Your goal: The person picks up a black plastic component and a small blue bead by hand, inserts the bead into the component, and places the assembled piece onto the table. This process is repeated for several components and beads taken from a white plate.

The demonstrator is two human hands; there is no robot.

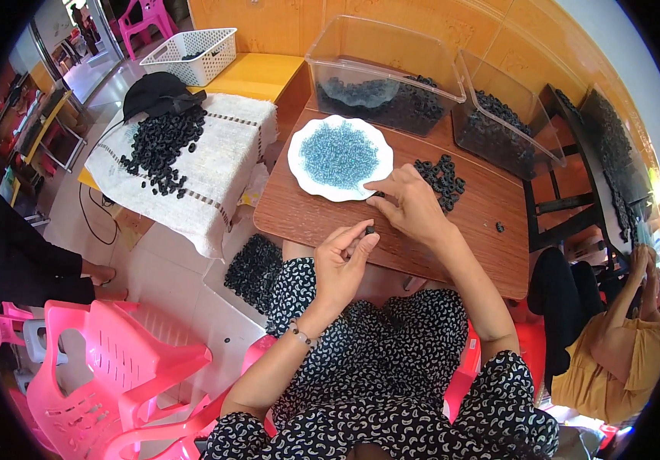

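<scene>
My left hand (340,262) is closed in a pinch on a small black ring-shaped part (370,229), held over the table's front edge. Thumb and forefinger of my right hand (415,207) come together at the lower right rim of a white scalloped plate (297,162). A dark bit shows beneath those fingers, but what they hold is too small to make out. Many tiny blue-grey beads (337,153) cover the middle of the plate. Just beyond my right hand lies a loose pile of black ring-shaped parts (445,182), with a single one (500,227) farther right.
Two clear plastic bins (391,47) (474,86) with black parts stand along the table's (299,218) back. To the left, a cloth-covered bench (226,126) bears more black parts and a black cap (160,93). Pink chairs (131,345) stand at lower left; another person (613,353) sits at right.
</scene>
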